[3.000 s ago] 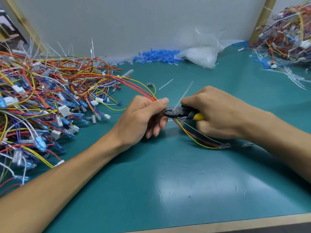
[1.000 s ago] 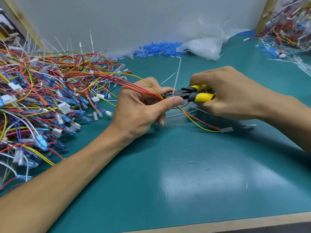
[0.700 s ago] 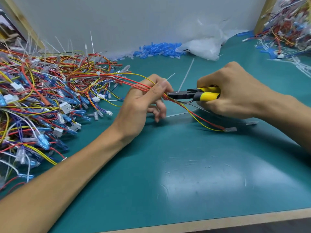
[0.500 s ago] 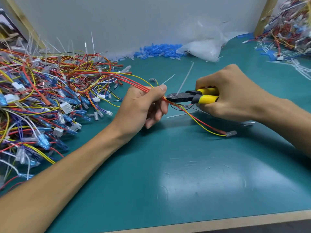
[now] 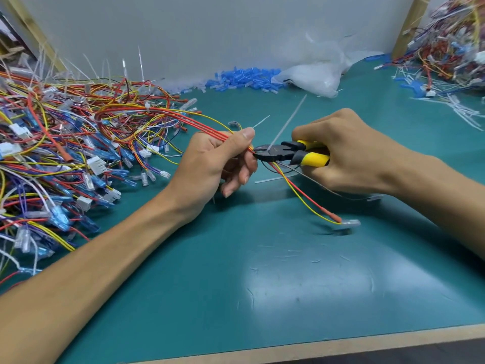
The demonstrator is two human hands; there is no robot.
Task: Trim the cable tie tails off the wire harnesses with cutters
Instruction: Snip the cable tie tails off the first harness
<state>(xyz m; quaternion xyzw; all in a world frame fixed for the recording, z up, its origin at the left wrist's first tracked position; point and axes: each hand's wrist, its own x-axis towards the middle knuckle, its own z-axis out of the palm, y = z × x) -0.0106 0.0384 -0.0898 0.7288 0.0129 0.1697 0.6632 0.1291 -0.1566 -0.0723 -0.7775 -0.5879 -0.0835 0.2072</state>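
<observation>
left hand pinches the red-yellow wire harness; right hand squeezes yellow-handled cutters, blades at the cable tie tail just past the left thumb.

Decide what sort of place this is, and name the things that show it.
Likely a wire-harness assembly bench in a factory: a heap of harnesses on a green mat, a pile of blue sleeves, and cutters in the right hand at a tie tail.

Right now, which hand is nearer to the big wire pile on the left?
Left. The left hand sits just right of the wire pile, holding red wires from it. The right hand, gripping the cutters, is farther right, beyond the left hand.
</observation>
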